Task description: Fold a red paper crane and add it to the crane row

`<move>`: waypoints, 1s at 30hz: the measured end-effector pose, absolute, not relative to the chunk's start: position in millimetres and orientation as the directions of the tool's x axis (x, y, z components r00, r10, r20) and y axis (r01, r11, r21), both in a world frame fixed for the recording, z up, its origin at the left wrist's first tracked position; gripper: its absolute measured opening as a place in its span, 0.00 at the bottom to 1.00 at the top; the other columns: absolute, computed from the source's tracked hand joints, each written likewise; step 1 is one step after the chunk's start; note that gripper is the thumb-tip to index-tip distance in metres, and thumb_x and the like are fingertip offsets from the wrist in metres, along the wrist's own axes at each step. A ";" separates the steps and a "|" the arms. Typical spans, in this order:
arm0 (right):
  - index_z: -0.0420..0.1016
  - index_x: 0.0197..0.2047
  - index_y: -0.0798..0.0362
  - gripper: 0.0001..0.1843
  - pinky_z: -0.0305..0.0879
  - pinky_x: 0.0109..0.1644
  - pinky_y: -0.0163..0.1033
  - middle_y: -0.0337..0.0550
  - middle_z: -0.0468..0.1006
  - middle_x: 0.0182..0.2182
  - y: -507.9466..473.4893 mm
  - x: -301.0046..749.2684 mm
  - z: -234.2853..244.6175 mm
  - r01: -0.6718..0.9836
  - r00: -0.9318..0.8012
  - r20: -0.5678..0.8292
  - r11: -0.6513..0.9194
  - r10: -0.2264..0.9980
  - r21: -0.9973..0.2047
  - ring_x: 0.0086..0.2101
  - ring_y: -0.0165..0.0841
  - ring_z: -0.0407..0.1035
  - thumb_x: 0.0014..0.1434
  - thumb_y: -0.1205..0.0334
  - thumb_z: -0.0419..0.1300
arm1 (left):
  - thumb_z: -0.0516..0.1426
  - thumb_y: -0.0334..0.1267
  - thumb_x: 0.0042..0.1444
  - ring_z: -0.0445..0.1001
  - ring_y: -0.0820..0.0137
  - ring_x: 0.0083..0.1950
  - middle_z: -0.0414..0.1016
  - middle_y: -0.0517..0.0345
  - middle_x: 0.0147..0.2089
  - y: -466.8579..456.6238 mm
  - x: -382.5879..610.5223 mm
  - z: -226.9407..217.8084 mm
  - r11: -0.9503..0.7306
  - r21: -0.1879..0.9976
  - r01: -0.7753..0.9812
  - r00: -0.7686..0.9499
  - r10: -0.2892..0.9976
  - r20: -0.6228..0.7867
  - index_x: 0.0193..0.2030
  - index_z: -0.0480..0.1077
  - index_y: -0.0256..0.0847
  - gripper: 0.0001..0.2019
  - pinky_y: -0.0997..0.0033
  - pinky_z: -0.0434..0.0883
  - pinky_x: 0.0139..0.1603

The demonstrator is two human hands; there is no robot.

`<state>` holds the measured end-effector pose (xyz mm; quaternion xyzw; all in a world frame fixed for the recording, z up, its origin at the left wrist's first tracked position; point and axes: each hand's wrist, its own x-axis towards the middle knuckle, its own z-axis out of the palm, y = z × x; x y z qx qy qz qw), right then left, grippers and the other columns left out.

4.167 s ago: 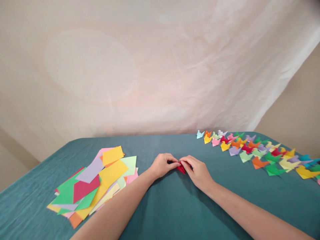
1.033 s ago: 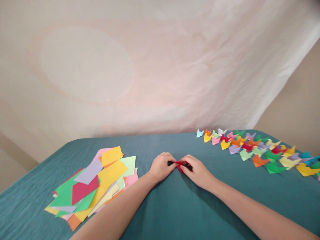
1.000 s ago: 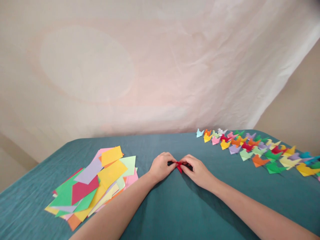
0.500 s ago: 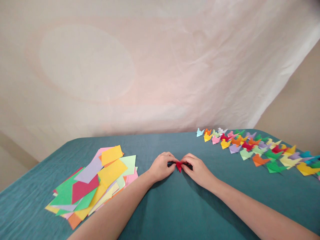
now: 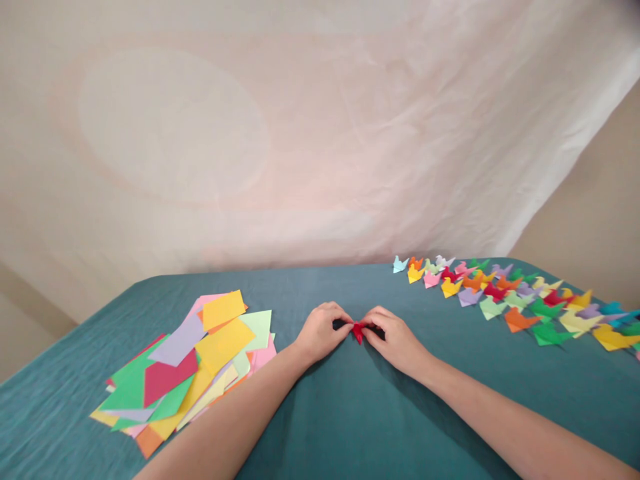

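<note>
A small folded red paper piece (image 5: 359, 330) sits low over the teal tablecloth (image 5: 350, 413) at mid-table. My left hand (image 5: 320, 331) pinches its left end with curled fingers. My right hand (image 5: 395, 339) pinches its right end, fingers pressed together. Most of the red paper is hidden between my fingertips.
A loose pile of coloured square paper sheets (image 5: 185, 363) lies to the left of my left forearm. Several folded paper birds (image 5: 515, 300) in many colours stand in rows at the right, running to the table's right edge. A pale cloth backdrop (image 5: 300, 133) hangs behind the table.
The red paper has gone from a flatter shape under my fingers to a tighter, smaller fold pinched between both hands. My hands have barely shifted.
</note>
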<state>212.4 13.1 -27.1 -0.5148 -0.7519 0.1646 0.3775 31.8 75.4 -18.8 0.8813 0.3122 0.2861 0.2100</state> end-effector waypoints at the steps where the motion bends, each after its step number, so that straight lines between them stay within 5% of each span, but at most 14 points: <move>1: 0.74 0.34 0.52 0.08 0.64 0.43 0.40 0.42 0.71 0.33 13.0 212.6 -27.2 0.648 -0.188 0.398 0.418 0.898 -0.636 0.37 0.33 0.67 0.57 0.70 0.54 | 0.57 0.33 0.53 0.71 0.69 0.39 0.74 0.57 0.34 75.0 31.8 -18.6 -0.722 0.535 0.439 0.648 0.667 0.368 0.33 0.75 0.42 0.05 0.72 0.66 0.44; 12: 0.75 0.37 0.54 0.09 0.63 0.45 0.40 0.43 0.71 0.34 14.7 214.8 -31.0 0.650 -0.231 0.409 0.453 0.883 -0.610 0.38 0.33 0.67 0.58 0.71 0.54 | 0.53 0.31 0.55 0.70 0.69 0.43 0.73 0.59 0.40 69.3 31.0 -12.5 -0.801 0.274 0.532 0.737 0.598 0.316 0.37 0.74 0.43 0.08 0.72 0.66 0.45; 30: 0.74 0.46 0.49 0.18 0.63 0.44 0.42 0.44 0.70 0.37 10.1 220.1 -30.2 0.704 -0.378 0.434 0.558 0.818 -0.439 0.39 0.34 0.64 0.59 0.75 0.51 | 0.51 0.26 0.53 0.68 0.67 0.45 0.71 0.57 0.42 72.4 23.0 -16.7 -0.841 0.274 0.467 0.777 0.538 0.328 0.45 0.73 0.45 0.16 0.68 0.66 0.48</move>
